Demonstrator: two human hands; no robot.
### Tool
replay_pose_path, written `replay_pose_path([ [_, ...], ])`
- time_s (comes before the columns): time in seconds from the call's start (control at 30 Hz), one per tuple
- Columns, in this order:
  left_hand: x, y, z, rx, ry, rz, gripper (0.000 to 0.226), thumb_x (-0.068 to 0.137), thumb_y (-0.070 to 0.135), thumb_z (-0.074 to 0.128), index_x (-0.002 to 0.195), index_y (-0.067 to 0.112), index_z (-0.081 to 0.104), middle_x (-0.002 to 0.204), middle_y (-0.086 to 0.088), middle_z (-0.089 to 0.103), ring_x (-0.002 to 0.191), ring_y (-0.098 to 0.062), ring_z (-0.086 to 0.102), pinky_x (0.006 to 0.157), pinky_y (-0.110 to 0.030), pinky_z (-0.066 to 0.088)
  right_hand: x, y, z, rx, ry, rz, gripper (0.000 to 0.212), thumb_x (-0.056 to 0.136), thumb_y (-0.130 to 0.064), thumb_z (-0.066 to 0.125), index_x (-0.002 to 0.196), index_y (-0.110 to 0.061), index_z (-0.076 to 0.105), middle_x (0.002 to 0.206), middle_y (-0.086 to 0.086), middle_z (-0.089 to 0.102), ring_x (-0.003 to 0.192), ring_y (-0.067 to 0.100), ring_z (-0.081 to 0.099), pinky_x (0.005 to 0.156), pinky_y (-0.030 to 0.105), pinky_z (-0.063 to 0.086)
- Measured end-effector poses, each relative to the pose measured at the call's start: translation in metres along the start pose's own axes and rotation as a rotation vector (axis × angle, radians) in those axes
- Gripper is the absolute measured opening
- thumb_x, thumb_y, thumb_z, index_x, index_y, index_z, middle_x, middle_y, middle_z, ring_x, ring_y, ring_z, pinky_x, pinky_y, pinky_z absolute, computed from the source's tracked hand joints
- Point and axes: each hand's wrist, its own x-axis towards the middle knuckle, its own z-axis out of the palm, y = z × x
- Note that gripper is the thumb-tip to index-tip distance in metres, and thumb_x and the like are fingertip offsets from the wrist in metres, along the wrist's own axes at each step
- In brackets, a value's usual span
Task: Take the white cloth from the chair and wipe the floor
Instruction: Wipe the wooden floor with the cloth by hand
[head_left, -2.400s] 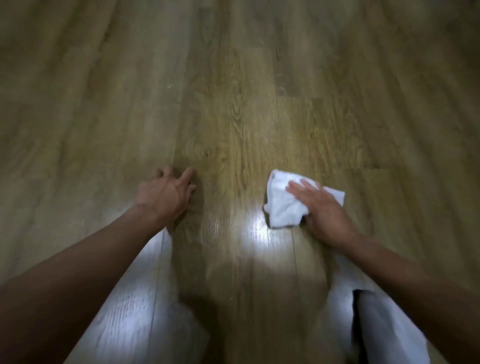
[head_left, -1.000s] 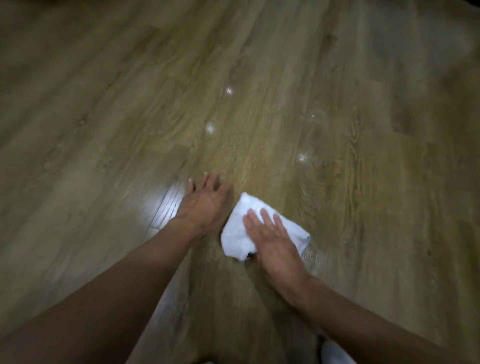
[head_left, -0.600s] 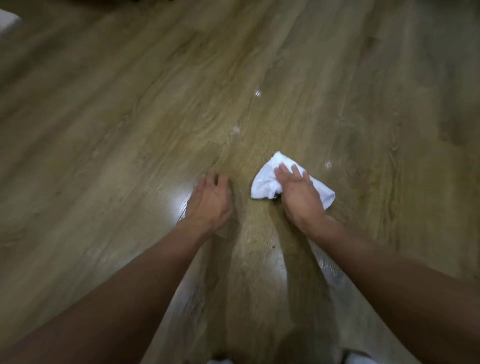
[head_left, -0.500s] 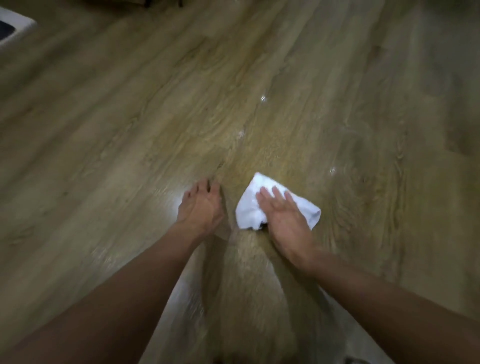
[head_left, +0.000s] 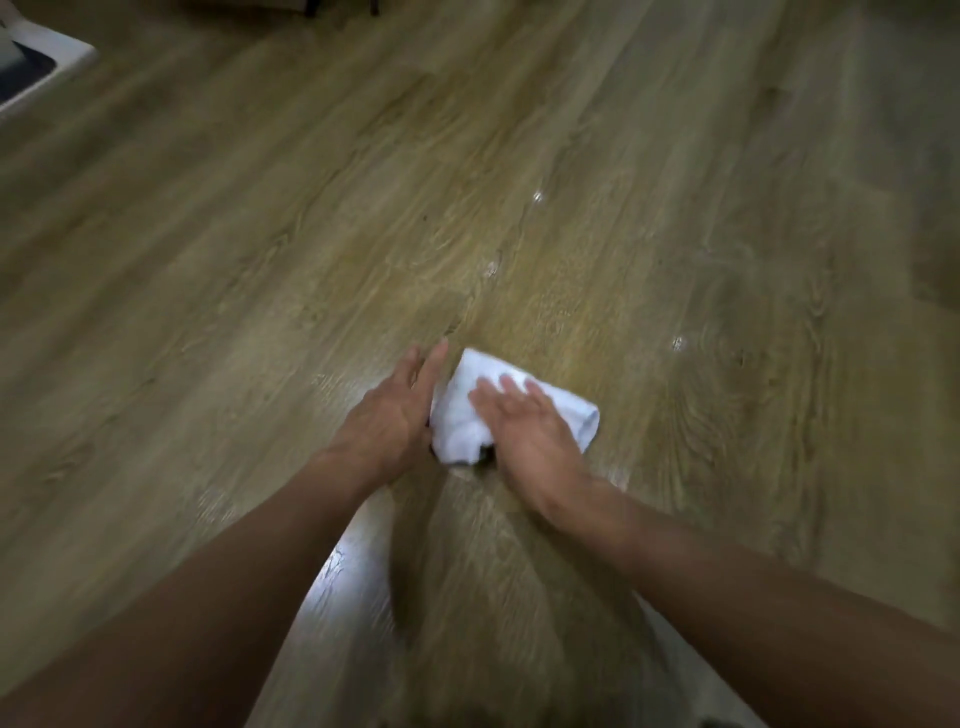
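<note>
Glossy wood-grain plank floor (head_left: 260, 260); glare at 6 o'clock. White cloth (head_left: 457, 415) lies bunched at centre. Right hand (head_left: 530, 436): fingers spread, pressed flat on it. Left hand (head_left: 389, 415): fingers straight, flat on floor, touching the cloth's 9 o'clock edge. White-rimmed object (head_left: 47, 57) at 10 o'clock.
</note>
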Motion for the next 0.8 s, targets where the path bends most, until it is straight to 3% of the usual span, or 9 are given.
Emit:
replay_pose_path([
  [0.1,-0.006,-0.003,0.000,-0.037,0.075,0.031,0.084,0.083,0.019,0.059,0.151,0.028,0.011,0.158,-0.013,0.011,0.130,-0.038,0.043,0.097,-0.048,0.045,-0.009,-0.010,-0.011,0.242,-0.006,0.002,0.056,0.091,-0.006,0.042,0.146,-0.014,0.035,0.151,0.009,0.038,0.141,0.022,0.032,0.116,0.036,0.019],
  [0.2,-0.009,-0.009,0.000,-0.138,0.170,-0.062,0.072,0.088,0.034,0.059,0.148,0.021,0.021,0.154,-0.013,0.022,0.133,-0.035,0.039,0.103,-0.048,0.040,0.007,0.000,-0.050,0.774,0.045,0.178,0.036,0.093,-0.006,0.047,0.124,-0.016,0.060,0.111,0.007,0.069,0.099,0.013,0.065,0.085,0.033,0.051],
  [0.27,-0.009,-0.013,-0.001,-0.130,0.217,-0.131,0.065,0.091,0.038,0.054,0.147,0.018,0.025,0.151,-0.013,0.027,0.134,-0.033,0.037,0.107,-0.046,0.037,0.020,0.015,-0.074,1.178,-0.046,0.245,0.019,0.092,-0.010,0.055,0.103,-0.018,0.069,0.087,0.000,0.073,0.076,0.007,0.067,0.068,0.028,0.054],
  [0.33,-0.008,-0.016,-0.005,-0.089,0.224,-0.190,0.060,0.094,0.039,0.051,0.146,0.017,0.028,0.151,-0.015,0.028,0.132,-0.035,0.039,0.108,-0.044,0.036,0.033,0.036,-0.088,1.372,-0.140,0.329,0.018,0.089,-0.011,0.063,0.106,-0.013,0.067,0.093,0.005,0.073,0.083,0.017,0.069,0.073,0.031,0.057],
  [0.4,-0.007,-0.018,-0.009,-0.073,0.213,-0.245,0.057,0.095,0.035,0.050,0.145,0.015,0.030,0.150,-0.016,0.029,0.130,-0.037,0.041,0.107,-0.045,0.036,0.042,0.059,-0.092,1.102,-0.077,0.467,0.040,0.085,-0.012,0.068,0.124,-0.008,0.058,0.114,0.011,0.068,0.104,0.025,0.065,0.091,0.037,0.053],
  [0.47,-0.007,-0.018,-0.009,-0.062,0.214,-0.282,0.054,0.094,0.030,0.051,0.142,0.013,0.033,0.145,-0.017,0.034,0.126,-0.038,0.044,0.105,-0.046,0.038,0.042,0.075,-0.082,0.652,0.170,0.590,0.050,0.088,-0.015,0.063,0.135,-0.011,0.049,0.129,0.011,0.060,0.118,0.025,0.057,0.100,0.035,0.045],
  [0.53,-0.007,-0.017,-0.006,-0.039,0.228,-0.299,0.050,0.094,0.027,0.050,0.139,0.012,0.036,0.140,-0.018,0.040,0.121,-0.038,0.047,0.102,-0.047,0.040,0.036,0.066,-0.068,0.465,0.373,0.447,0.043,0.093,-0.025,0.053,0.135,-0.015,0.048,0.133,0.008,0.056,0.123,0.024,0.052,0.099,0.032,0.040],
  [0.67,-0.003,-0.010,-0.002,-0.023,0.245,-0.296,0.039,0.093,0.023,0.048,0.130,0.011,0.044,0.130,-0.018,0.047,0.115,-0.037,0.049,0.101,-0.046,0.039,0.034,0.035,-0.020,0.059,0.015,0.158,0.067,0.092,-0.062,0.034,0.148,-0.024,0.027,0.158,0.005,0.020,0.147,0.027,0.015,0.117,0.048,0.018],
  [0.8,0.002,-0.014,-0.002,0.005,0.252,-0.290,0.039,0.094,0.024,0.046,0.131,0.012,0.044,0.133,-0.019,0.045,0.120,-0.038,0.046,0.103,-0.046,0.037,0.029,0.030,-0.003,0.017,0.050,0.190,0.067,0.094,-0.060,0.034,0.150,-0.024,0.023,0.161,0.006,0.009,0.148,0.028,0.007,0.116,0.048,0.015],
])
